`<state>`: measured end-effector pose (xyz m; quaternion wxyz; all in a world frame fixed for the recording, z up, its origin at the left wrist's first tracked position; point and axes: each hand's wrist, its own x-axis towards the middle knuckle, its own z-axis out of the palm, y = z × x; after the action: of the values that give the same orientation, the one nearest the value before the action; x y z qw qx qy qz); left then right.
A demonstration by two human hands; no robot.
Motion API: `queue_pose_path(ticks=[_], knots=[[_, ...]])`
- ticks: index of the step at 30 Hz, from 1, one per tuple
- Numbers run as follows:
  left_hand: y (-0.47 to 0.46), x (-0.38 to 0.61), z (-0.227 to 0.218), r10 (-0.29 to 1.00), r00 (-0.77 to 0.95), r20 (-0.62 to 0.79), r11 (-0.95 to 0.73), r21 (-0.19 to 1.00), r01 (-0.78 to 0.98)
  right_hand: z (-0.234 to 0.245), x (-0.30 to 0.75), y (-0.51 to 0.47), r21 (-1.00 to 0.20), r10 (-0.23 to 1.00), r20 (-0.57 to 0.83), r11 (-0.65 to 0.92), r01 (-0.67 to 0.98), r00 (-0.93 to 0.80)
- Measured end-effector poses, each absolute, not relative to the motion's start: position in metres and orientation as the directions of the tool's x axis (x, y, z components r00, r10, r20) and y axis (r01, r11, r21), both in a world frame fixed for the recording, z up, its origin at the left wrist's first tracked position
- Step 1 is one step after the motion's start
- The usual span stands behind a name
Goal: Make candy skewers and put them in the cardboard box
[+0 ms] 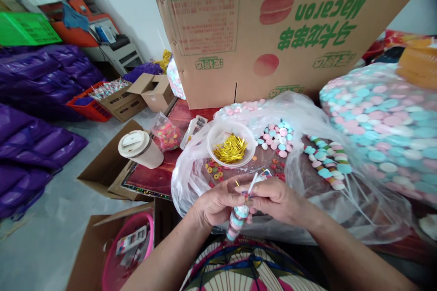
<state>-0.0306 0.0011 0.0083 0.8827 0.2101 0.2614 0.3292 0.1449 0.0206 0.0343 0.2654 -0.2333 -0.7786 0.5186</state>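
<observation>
A candy skewer (235, 225) with pastel pink, blue and white sweets hangs tilted in front of me, apparently in a clear wrapper, its white stick (253, 183) pointing up. My left hand (216, 201) is closed around its upper part. My right hand (282, 198) pinches at the gathered neck beside the stick. A thin gold twist tie (237, 183) pokes up between the fingers; which fingers grip it I cannot tell. Just beyond my hands, a white bowl (210, 143) holds many gold twist ties (232, 150).
Finished skewers (329, 159), loose pastel candies (278, 136) and fruity rings (214, 170) lie on clear plastic (191, 168). A big candy bag (378, 118) stands right, a Macaron carton (239, 68) behind. Left are a cup (146, 152), a ring bag (167, 134) and a pink basin (111, 241).
</observation>
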Motion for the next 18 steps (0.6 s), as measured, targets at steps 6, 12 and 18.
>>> queue_pose_path(ticks=[6,12,18], knots=[[-0.001,-0.023,0.018,0.825,0.421,-0.377,0.564,0.588,-0.580,0.033,0.138,0.017,-0.886,0.815,0.116,0.344,0.312,-0.568],[-0.005,-0.010,0.009,0.875,0.192,-0.444,0.480,0.747,-0.460,0.025,0.142,0.014,-0.626,0.801,0.213,0.552,0.551,-0.560],[-0.012,0.002,0.015,0.952,-0.046,-0.302,0.275,0.912,-0.305,0.031,0.156,0.009,-0.228,0.660,0.651,0.642,0.732,-0.375]])
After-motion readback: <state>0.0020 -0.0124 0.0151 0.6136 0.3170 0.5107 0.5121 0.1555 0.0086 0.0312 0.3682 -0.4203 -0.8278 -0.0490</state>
